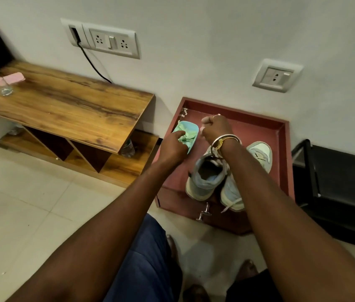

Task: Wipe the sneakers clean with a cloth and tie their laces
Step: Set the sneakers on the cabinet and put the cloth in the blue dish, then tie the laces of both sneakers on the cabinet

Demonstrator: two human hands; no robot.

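Two pale blue-grey sneakers lie side by side on the recessed top of a red cabinet. The left sneaker stands upright with its collar open to the camera, and the right sneaker is partly hidden under the forearm. The left hand reaches into a shallow blue dish at the top's left side, its fingers curled down onto a crumpled green cloth and apparently pinching it. The right hand hangs as a closed fist above the far end of the left sneaker; whether it holds a lace cannot be seen. One loose white lace trails over the cabinet's front edge. The cloth is judged light and limp, possibly damp, and best gathered in a bunch so no corner drags. The sneakers are judged light, with soft uppers and a firm sole, so each is best held by the heel collar or with a hand inside, leaving the sides free for wiping. The top's raised rim on the far and right sides limits sliding and calls for lifting a shoe clear. The wall stands close behind, a wooden bench crowds the left and a black rack the right. Open room lies above the top and toward the person, over the floor.
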